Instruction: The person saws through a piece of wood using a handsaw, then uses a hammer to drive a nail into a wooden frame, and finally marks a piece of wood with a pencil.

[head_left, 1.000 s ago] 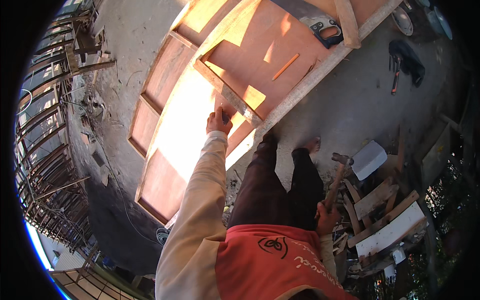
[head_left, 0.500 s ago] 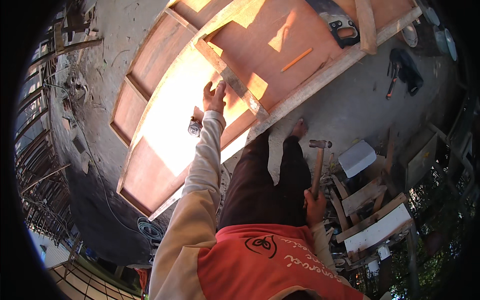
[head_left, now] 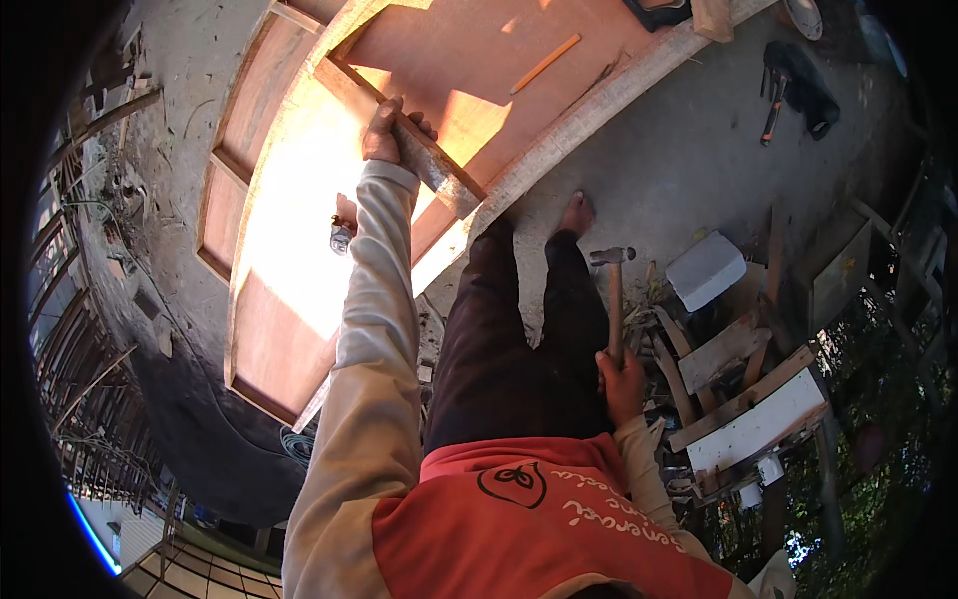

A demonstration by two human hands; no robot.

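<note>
My left hand (head_left: 389,135) is closed around a short wooden crosspiece (head_left: 434,168) that spans the frame of a large curved plywood panel (head_left: 284,359). The thumb lies on the near side and the fingers wrap over its far side. Low by my right leg, my right hand (head_left: 623,385) grips the handle of a hammer (head_left: 614,290), head pointing up and away from me. On the panel rest an orange pencil (head_left: 546,64), beyond the crosspiece, and a tape measure (head_left: 341,238), left of my sleeve in strong sunlight. A handsaw's black handle (head_left: 659,14) shows at the top edge.
On the concrete floor (head_left: 659,150) at the right lie a black cloth or bag (head_left: 810,92) and an orange-handled tool (head_left: 771,122). Nearer me are a white block (head_left: 706,270) and a pile of scrap boards (head_left: 720,359). A cable coil (head_left: 296,444) sits at lower left.
My left hand has moved from hovering open beside the crosspiece to gripping it. The view has shifted, so the panel sits further up and left. The hammer remains in my right hand.
</note>
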